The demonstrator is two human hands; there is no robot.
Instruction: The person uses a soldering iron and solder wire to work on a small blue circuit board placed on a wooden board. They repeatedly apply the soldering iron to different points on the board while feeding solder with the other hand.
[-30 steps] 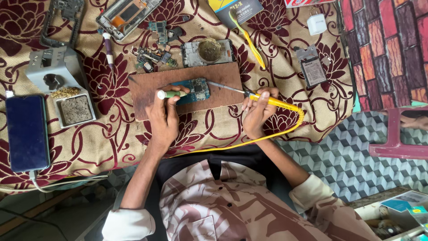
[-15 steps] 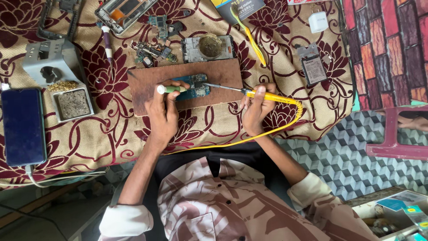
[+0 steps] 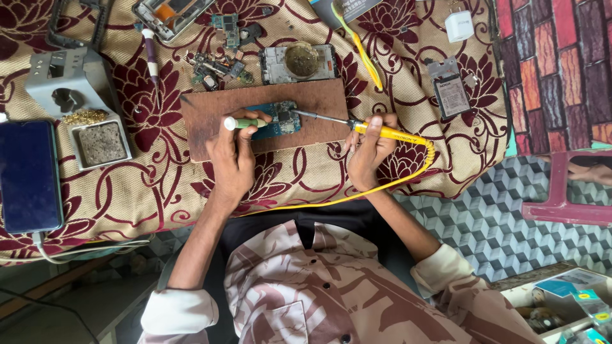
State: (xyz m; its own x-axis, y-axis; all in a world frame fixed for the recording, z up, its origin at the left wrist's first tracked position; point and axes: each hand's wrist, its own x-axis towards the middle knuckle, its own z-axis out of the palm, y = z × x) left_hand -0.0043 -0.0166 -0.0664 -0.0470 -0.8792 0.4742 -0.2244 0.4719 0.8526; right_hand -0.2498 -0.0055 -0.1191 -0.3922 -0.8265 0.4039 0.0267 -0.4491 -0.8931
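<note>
Far left: dark smartphone [image 3: 29,176] flat on the maroon floral cloth [image 3: 153,191], screen black, white cable trailing from its near end. Beside it, grey soldering stand [image 3: 67,86], with a square tray [image 3: 102,144] holding a worn grey cleaning pad and a tuft of brass wool at its rim. Moving right: brown wooden board [image 3: 210,118] across the cloth, blue-green circuit board [image 3: 277,121] lying on it near the middle, small, crowded with dark chips. Left hand [image 3: 233,156] curled tight around a green-handled tool [image 3: 242,122], tip resting at the circuit board's edge. Above the board, an opened phone shell [image 3: 298,62] holding a round brownish disc. Right hand [image 3: 370,150] clenched on a yellow soldering iron [image 3: 382,132], metal tip touching the circuit board, yellow cord looping away. Further right, flat phone battery [image 3: 451,94] lying alone.
</note>
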